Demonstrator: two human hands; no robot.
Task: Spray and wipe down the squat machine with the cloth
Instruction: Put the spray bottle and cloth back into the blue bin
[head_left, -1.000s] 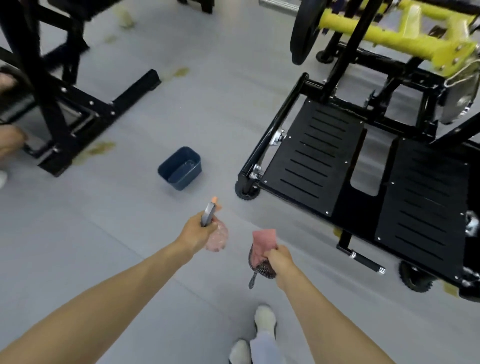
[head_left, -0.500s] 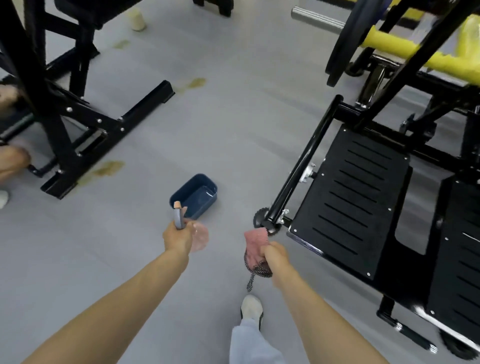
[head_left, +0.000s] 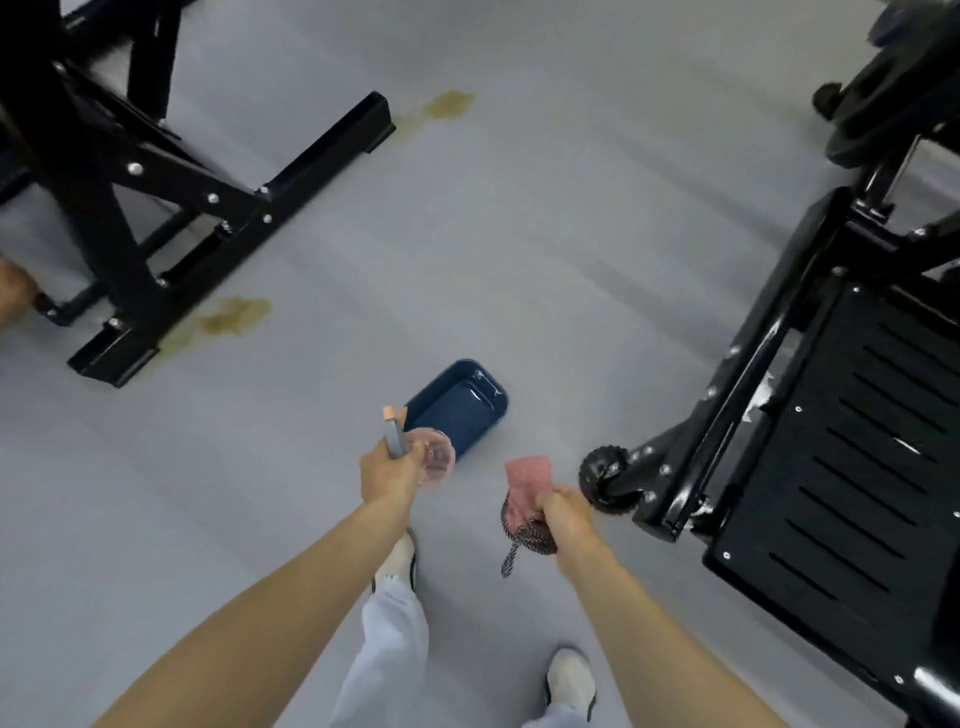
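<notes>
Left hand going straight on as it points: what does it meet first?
Probably the blue tub, just beyond the spray bottle in the left hand; depth is unclear, so it may pass above.

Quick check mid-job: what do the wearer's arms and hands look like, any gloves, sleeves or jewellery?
The left forearm and right forearm are bare to the frame's edge, no sleeves showing. The left hand and right hand wear no gloves; no watch, bracelet or ring shows.

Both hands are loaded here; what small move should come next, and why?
Probably turn right and aim the spray bottle in the left hand at the black footplate of the squat machine: the right hand holds the cloth ready, and neither touches it yet.
</notes>
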